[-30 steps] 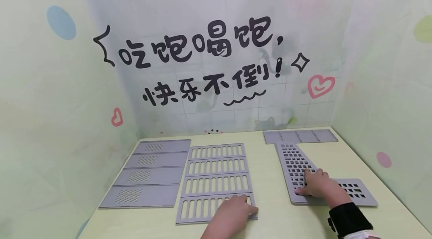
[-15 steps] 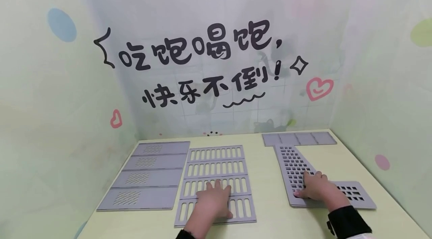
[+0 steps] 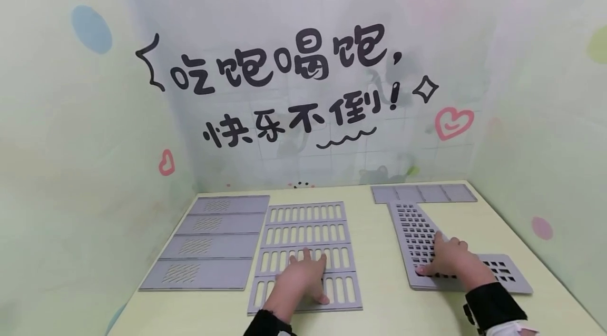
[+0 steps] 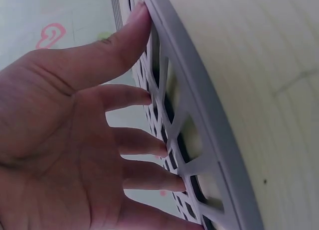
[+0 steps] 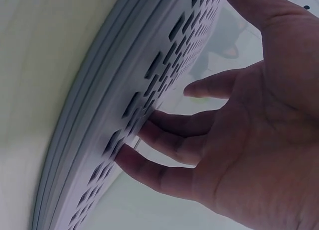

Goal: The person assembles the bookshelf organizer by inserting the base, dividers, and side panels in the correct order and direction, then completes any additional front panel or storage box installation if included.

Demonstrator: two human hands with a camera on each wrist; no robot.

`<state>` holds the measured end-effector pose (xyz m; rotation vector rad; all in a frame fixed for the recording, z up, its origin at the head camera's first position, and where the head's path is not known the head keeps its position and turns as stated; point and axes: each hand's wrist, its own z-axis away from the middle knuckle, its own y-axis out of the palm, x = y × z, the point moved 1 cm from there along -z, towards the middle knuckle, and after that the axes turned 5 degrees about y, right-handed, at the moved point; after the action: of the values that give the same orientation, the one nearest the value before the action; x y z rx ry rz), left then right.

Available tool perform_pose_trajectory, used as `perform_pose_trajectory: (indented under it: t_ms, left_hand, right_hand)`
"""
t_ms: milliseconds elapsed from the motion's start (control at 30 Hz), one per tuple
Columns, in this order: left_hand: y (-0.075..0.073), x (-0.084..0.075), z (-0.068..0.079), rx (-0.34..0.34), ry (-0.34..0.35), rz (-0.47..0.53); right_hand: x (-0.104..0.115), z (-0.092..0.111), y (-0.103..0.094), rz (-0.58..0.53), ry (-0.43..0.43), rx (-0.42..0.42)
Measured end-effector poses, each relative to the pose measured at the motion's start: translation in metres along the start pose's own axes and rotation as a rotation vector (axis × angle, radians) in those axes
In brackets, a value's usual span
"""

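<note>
Low in the centre of the frame, we spread our left hand (image 3: 301, 277) on the slotted panel (image 3: 284, 247), gripping nothing, and rest our right hand (image 3: 452, 258), unclenched, on the stack (image 3: 421, 245) at lower right, whose layers uneven pressure could, we judge, slide askew.

pale table (image 3: 379, 283) | back wall (image 3: 265, 4): black lettering (image 3: 306, 120), smiling pink heart (image 3: 454, 124) | left wall (image 3: 47, 178): blue oval (image 3: 92, 29)

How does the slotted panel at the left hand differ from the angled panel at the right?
Outline: the slotted panel is roughly rectangular; the angled panel has a slanting inner edge.
Openings: the slotted panel has long slots; the angled panel has small holes.
Both are greyish and lie flat.
</note>
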<state>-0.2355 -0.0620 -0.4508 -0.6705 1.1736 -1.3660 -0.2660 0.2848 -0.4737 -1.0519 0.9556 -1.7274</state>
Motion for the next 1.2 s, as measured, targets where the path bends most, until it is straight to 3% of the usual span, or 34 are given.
perform_pose_trajectory:
  t_ms: [200, 400, 567, 733, 967, 1033, 1200]
  left_hand:
    - [0.001, 0.001, -0.002, 0.016, -0.013, 0.023]
    - [0.001, 0.001, -0.001, 0.017, -0.024, 0.033]
    - [0.002, 0.001, -0.001, 0.016, -0.029, 0.045]
    - [0.000, 0.002, 0.000, 0.012, -0.016, 0.047]
    - [-0.007, -0.001, -0.004, -0.010, 0.003, 0.028]
    - [-0.006, -0.005, -0.006, -0.014, 0.008, -0.014]
    - [0.000, -0.023, -0.014, 0.007, -0.071, -0.074]
  right_hand:
    - [-0.002, 0.001, -0.003, 0.001, 0.006, -0.015]
    - [-0.011, 0.004, -0.014, -0.041, -0.011, -0.091]
    - [-0.009, 0.003, -0.041, -0.087, -0.057, -0.153]
    - [0.008, -0.001, -0.082, -0.201, -0.191, -0.251]
    - [0.042, -0.031, -0.123, -0.295, -0.314, -0.389]
    - [0.049, -0.046, -0.126, -0.312, -0.340, -0.398]
    - [0.061, -0.083, -0.115, -0.334, -0.381, -0.356]
